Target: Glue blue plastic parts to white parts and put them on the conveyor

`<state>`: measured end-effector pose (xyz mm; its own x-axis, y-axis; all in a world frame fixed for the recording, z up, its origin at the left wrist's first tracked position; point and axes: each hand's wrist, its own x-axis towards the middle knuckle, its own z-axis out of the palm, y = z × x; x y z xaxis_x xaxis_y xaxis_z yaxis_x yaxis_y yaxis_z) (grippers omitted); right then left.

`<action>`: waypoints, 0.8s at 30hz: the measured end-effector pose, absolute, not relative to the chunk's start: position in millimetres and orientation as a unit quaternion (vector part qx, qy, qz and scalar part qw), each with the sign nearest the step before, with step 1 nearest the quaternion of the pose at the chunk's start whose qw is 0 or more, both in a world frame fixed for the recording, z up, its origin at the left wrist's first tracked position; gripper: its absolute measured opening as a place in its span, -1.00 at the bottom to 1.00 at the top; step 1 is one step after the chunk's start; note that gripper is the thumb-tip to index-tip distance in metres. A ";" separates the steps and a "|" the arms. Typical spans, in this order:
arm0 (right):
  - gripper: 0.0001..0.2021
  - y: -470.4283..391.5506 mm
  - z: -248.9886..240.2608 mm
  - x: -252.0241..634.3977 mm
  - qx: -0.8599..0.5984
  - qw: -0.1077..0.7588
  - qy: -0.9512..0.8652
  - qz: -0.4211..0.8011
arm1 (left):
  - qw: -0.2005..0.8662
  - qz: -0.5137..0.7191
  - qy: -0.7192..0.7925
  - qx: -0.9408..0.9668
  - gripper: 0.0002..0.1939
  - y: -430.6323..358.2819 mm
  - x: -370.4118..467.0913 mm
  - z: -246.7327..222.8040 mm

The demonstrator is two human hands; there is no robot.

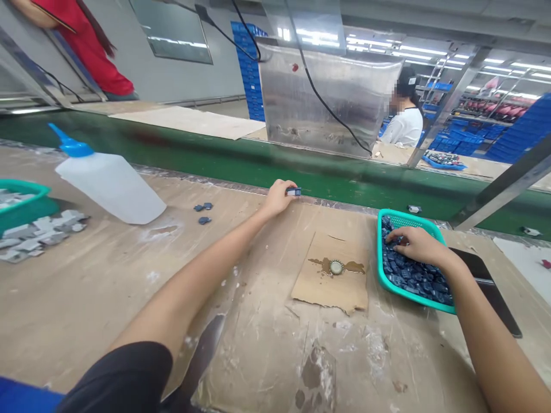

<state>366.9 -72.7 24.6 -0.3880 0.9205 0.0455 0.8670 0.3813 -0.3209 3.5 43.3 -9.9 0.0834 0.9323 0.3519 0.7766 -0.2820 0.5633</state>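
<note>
My left hand (278,199) is at the far edge of the table beside the green belt, its fingers closed on a small dark blue and pale grey plastic part (294,191). Over on the right, my right hand (415,245) reaches into a turquoise basket (381,261) with thumb and fingers apart, touching the dark blue plastic pieces (413,278) heaped there. Between my hands, a metal bottle cap (336,267) lies on a torn piece of cardboard (329,295) with wet brown stains around it.
A white squeeze bottle (112,183) with a blue nozzle stands at left, near several loose dark blue pieces (204,220). Grey parts (43,232) lie beside another green basket (26,209). A black phone-like slab (495,298) lies right. Parts ride the green belt (344,186); two people are beyond.
</note>
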 end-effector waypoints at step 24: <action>-0.72 -82.1 4.3 351.4 -0.518 0.181 -0.836 0.017 | 0.035 0.320 0.617 0.718 -0.67 80.4 10.4 -51.0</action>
